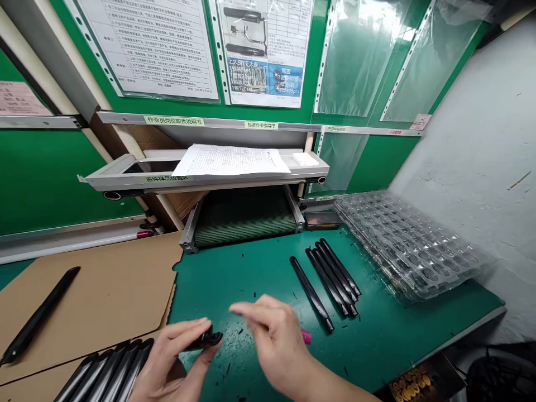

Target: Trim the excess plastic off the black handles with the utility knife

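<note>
My left hand point(178, 357) grips a black plastic piece point(205, 339) between thumb and fingers, with its end facing right. My right hand point(276, 338) is closed a little to the right, apart from that piece, its thumb side toward it. A pink handle end point(306, 336) sticks out behind my right hand; the rest of this tool is hidden by the fingers. Beside my left hand lies a row of several glossy black plastic strips point(106, 371). Small black shavings are scattered on the green table point(234, 279) around my hands.
One long black strip point(39, 315) lies on cardboard point(113, 285) at left. Several more strips point(333, 276) lie right of centre. Clear plastic trays point(419, 240) are stacked at right. Behind are a small conveyor belt point(247, 218) and a shelf with papers point(230, 160).
</note>
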`<state>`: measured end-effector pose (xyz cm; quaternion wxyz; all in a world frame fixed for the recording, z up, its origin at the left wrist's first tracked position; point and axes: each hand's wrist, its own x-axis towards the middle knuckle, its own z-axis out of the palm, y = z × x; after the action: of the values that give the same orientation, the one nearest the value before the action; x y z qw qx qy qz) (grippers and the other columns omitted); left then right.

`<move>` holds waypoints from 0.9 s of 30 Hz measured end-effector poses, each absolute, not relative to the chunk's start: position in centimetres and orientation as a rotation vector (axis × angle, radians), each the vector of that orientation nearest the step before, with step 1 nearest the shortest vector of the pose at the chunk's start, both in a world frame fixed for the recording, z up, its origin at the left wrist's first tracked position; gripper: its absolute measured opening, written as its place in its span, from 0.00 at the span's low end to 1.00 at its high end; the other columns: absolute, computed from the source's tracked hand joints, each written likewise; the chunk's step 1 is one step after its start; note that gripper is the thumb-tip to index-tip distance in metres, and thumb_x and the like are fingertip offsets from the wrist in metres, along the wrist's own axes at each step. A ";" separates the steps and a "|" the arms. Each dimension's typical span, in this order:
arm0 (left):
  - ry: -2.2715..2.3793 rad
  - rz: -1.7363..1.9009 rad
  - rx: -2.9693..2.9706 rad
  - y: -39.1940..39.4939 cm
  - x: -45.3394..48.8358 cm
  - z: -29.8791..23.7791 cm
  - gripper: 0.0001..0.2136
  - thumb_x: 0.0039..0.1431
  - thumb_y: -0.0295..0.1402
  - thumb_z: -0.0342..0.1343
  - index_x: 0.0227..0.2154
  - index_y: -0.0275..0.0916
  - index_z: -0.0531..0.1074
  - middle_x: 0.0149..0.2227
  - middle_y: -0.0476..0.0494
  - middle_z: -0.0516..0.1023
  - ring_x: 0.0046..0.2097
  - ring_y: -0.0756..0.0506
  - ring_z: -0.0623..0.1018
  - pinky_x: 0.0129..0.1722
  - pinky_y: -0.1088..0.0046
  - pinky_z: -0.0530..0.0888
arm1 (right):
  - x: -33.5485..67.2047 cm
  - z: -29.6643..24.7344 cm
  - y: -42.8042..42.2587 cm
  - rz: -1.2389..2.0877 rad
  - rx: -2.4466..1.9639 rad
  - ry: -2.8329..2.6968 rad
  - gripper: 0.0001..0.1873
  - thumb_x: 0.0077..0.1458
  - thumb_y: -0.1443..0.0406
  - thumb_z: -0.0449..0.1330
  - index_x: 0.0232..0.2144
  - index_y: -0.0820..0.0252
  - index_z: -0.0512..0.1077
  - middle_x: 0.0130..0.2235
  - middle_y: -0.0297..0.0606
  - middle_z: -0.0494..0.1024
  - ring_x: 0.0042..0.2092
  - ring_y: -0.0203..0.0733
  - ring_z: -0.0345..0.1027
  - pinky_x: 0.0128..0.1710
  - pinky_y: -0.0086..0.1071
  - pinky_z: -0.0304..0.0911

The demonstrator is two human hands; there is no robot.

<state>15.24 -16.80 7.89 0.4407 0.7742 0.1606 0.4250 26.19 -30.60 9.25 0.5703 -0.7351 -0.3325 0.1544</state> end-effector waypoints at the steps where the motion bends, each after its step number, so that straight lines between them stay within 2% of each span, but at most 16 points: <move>1: 0.378 0.972 1.889 -16.5 15.3 7.7 0.12 0.56 0.30 0.65 0.41 0.54 0.80 0.39 0.48 0.77 0.40 0.42 0.77 0.36 0.68 0.74 | 26.5 9.3 -30.7 0.300 -1.756 -0.772 0.19 0.70 0.56 0.50 0.53 0.44 0.77 0.33 0.36 0.73 0.32 0.38 0.65 0.30 0.31 0.58; 3: 0.371 0.804 1.815 -15.9 15.2 7.2 0.11 0.55 0.33 0.66 0.42 0.53 0.80 0.41 0.47 0.79 0.40 0.42 0.78 0.36 0.71 0.76 | 26.8 9.7 -30.8 0.267 -1.745 -0.796 0.21 0.71 0.54 0.47 0.57 0.45 0.74 0.35 0.36 0.73 0.31 0.37 0.63 0.30 0.31 0.58; 5: 0.417 0.677 1.696 -15.8 15.1 6.9 0.16 0.53 0.36 0.68 0.46 0.52 0.80 0.42 0.47 0.81 0.43 0.41 0.80 0.39 0.71 0.78 | 26.9 10.2 -30.8 0.295 -1.678 -0.918 0.22 0.67 0.51 0.53 0.60 0.45 0.71 0.36 0.35 0.74 0.31 0.37 0.63 0.29 0.30 0.58; 8: 0.525 0.576 1.497 -16.5 15.3 6.9 0.29 0.49 0.41 0.70 0.56 0.51 0.73 0.41 0.46 0.82 0.47 0.39 0.80 0.45 0.67 0.79 | 26.8 10.8 -30.6 0.284 -1.609 -1.130 0.21 0.63 0.51 0.59 0.56 0.43 0.73 0.36 0.32 0.78 0.32 0.37 0.65 0.32 0.29 0.60; 11: 0.561 0.558 1.406 -17.1 15.9 7.1 0.38 0.45 0.42 0.72 0.61 0.50 0.67 0.50 0.44 0.81 0.57 0.36 0.75 0.54 0.64 0.75 | 26.6 10.5 -30.4 0.016 -1.653 -1.211 0.15 0.66 0.55 0.57 0.50 0.47 0.77 0.31 0.33 0.78 0.29 0.38 0.65 0.30 0.31 0.58; 13: 0.633 0.553 1.309 -17.2 16.5 7.0 0.38 0.44 0.44 0.73 0.60 0.49 0.67 0.56 0.41 0.77 0.62 0.36 0.71 0.57 0.63 0.72 | 26.4 9.8 -30.2 -0.252 -1.671 -1.231 0.14 0.64 0.56 0.58 0.48 0.51 0.78 0.26 0.34 0.76 0.25 0.38 0.62 0.26 0.33 0.53; 14: 0.695 0.510 1.221 -17.2 16.8 6.9 0.37 0.45 0.46 0.72 0.59 0.48 0.68 0.56 0.39 0.77 0.61 0.36 0.72 0.55 0.63 0.73 | 26.2 9.4 -30.1 -0.345 -1.660 -1.248 0.14 0.64 0.57 0.59 0.48 0.52 0.78 0.25 0.34 0.75 0.25 0.39 0.61 0.25 0.33 0.52; 16: 0.788 0.333 0.971 -17.1 17.4 6.9 0.30 0.50 0.50 0.67 0.54 0.42 0.72 0.47 0.36 0.81 0.53 0.35 0.78 0.46 0.63 0.77 | 25.5 8.6 -29.9 -0.377 -1.621 -1.317 0.15 0.65 0.60 0.57 0.51 0.53 0.76 0.25 0.34 0.75 0.26 0.40 0.63 0.26 0.34 0.53; 18: 0.755 0.209 0.749 -16.9 18.1 7.4 0.23 0.55 0.49 0.64 0.45 0.35 0.76 0.32 0.40 0.79 0.35 0.42 0.80 0.31 0.69 0.77 | 24.4 7.9 -29.7 -0.264 -1.595 -1.363 0.16 0.65 0.61 0.55 0.52 0.52 0.76 0.25 0.34 0.74 0.27 0.40 0.64 0.27 0.33 0.54; 20: 0.678 0.276 0.660 -16.5 18.7 8.3 0.16 0.56 0.43 0.65 0.40 0.34 0.76 0.25 0.49 0.71 0.22 0.53 0.69 0.19 0.79 0.68 | 23.3 7.0 -29.5 -0.004 -1.585 -1.260 0.16 0.62 0.58 0.58 0.51 0.51 0.76 0.25 0.32 0.70 0.26 0.39 0.61 0.26 0.32 0.53; 22: 0.651 0.457 0.679 -16.0 18.9 9.5 0.13 0.54 0.37 0.67 0.40 0.37 0.74 0.25 0.55 0.66 0.19 0.58 0.59 0.15 0.83 0.59 | 22.2 6.0 -29.7 0.405 -1.512 -0.976 0.23 0.55 0.52 0.66 0.50 0.52 0.76 0.25 0.29 0.66 0.24 0.34 0.55 0.24 0.29 0.50; 25: 0.596 0.649 0.821 -15.2 18.5 11.0 0.17 0.55 0.35 0.68 0.45 0.41 0.72 0.24 0.58 0.61 0.20 0.57 0.58 0.15 0.84 0.58 | 20.7 3.7 -30.2 0.971 -1.186 -0.501 0.31 0.47 0.42 0.68 0.44 0.57 0.73 0.26 0.26 0.63 0.21 0.28 0.47 0.20 0.24 0.46; 27: 0.547 0.694 0.916 -14.8 18.1 11.4 0.18 0.54 0.34 0.68 0.46 0.41 0.72 0.23 0.59 0.58 0.19 0.57 0.56 0.15 0.84 0.58 | 19.8 2.2 -30.6 1.140 -1.023 -0.352 0.32 0.46 0.38 0.66 0.37 0.59 0.70 0.26 0.27 0.64 0.20 0.27 0.49 0.20 0.23 0.47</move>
<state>18.12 -14.80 11.41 0.8044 0.4275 0.2553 0.3241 19.78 -30.56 2.20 0.7068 -0.4607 -0.1583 0.5130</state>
